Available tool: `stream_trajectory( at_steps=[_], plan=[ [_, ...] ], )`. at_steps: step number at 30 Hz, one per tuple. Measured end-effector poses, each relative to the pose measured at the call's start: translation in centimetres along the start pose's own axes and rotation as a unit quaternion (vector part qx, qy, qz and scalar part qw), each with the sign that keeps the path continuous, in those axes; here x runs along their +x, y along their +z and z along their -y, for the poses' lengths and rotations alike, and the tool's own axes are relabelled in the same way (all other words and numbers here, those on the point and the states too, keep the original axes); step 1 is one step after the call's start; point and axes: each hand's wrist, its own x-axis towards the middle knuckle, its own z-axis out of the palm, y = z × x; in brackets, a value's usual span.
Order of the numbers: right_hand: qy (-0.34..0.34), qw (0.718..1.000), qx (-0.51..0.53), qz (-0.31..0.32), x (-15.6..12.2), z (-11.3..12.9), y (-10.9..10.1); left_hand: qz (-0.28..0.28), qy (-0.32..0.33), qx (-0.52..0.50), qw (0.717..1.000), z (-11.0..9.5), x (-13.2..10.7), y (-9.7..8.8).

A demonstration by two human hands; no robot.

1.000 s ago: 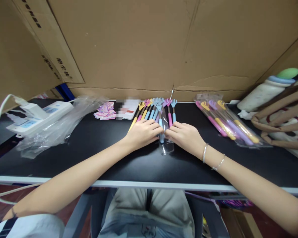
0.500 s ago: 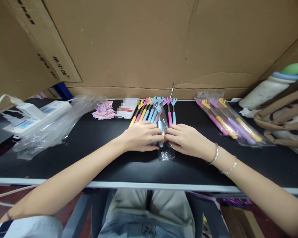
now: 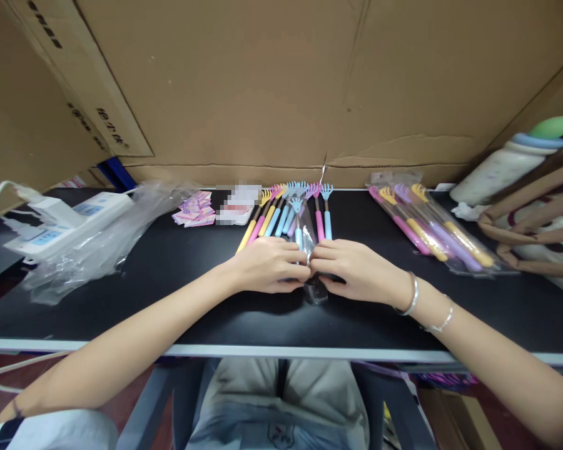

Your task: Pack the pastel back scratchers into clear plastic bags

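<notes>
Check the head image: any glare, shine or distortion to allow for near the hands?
Head view: white glints on the clear wrapper at the hands; head view: soft sheen on the black tabletop; head view: wide-angle stretch toward the sides, pixelated blocks partly covering the white flat item.

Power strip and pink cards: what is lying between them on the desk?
In the head view, clear plastic lies between the power strip and the pink cards.

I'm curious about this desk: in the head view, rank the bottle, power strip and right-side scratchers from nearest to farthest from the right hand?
From the right hand:
1. Right-side scratchers, to its right.
2. Bottle, farther right and back.
3. Power strip, far left.
</notes>
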Motion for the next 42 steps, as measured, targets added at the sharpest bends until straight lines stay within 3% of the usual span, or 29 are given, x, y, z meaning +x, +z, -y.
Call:
stream_trajectory(
  at_steps=[12,24,32,37,42],
  plan=[
    [0.019,0.996,0.091,0.002,-0.2,-0.3,0.1,-0.022,-0.025,-0.024,0.999,0.2,-0.1,0.1],
    [0.027,0.993,0.112,0.024,-0.3,-0.3,-0.4,0.014,-0.099,-0.106,0.989,0.2,-0.3,0.2],
    [0.018,0.989,0.144,0.001,-0.2,-0.5,-0.1,0.037,-0.105,-0.118,0.987,0.2,-0.4,0.1],
    [0.052,0.982,0.184,-0.009,-0.2,-0.8,0.4,0.015,-0.154,-0.149,0.977,0.3,-0.4,0.5],
    [0.134,0.961,0.237,-0.047,-0.1,-1.3,0.9,0.015,-0.218,-0.196,0.956,0.3,-0.4,0.6]
  ],
)
